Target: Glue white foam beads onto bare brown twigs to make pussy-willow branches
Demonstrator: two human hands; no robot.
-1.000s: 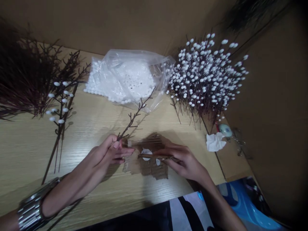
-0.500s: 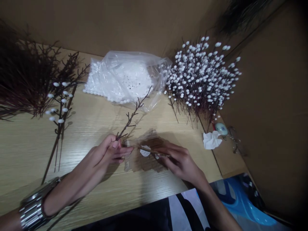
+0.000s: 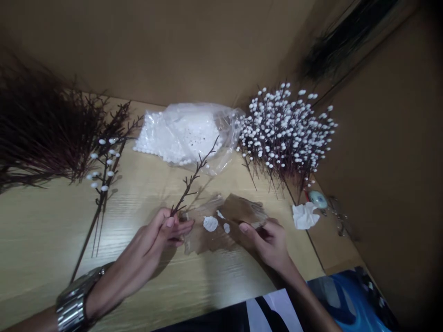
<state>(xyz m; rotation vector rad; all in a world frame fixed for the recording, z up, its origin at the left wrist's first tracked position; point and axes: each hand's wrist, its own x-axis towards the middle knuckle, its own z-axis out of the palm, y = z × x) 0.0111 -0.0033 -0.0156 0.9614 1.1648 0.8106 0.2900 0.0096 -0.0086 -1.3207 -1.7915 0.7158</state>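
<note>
My left hand [image 3: 162, 233] pinches the lower part of a bare, dark brown twig [image 3: 194, 177] between thumb and forefinger, its other fingers extended. The twig slants up to the right, with short side shoots and no beads on it. My right hand [image 3: 272, 244] grips the edge of a thin, stiff-looking brown piece [image 3: 244, 210], tilted up with its face showing. Under it on the table lies a crinkled, semi-clear brown sheet [image 3: 204, 242], bearing a large white patch [image 3: 210, 223] and smaller ones. My left fingertips are close to its left edge; whether they touch I cannot tell.
A clear bag [image 3: 187, 133] of white beads lies at the back. White-beaded twigs [image 3: 287, 129] are heaped at right, dark bare twigs [image 3: 41, 124] at left, near a beaded stem [image 3: 103, 175]. Crumpled white paper [image 3: 305, 215] and a pale keychain-like item [image 3: 317, 199] lie right.
My right hand has moved right and turned the brown piece from edge-on to face-on, uncovering the white patches. My left hand still holds the twig. The camera view has shifted slightly.
</note>
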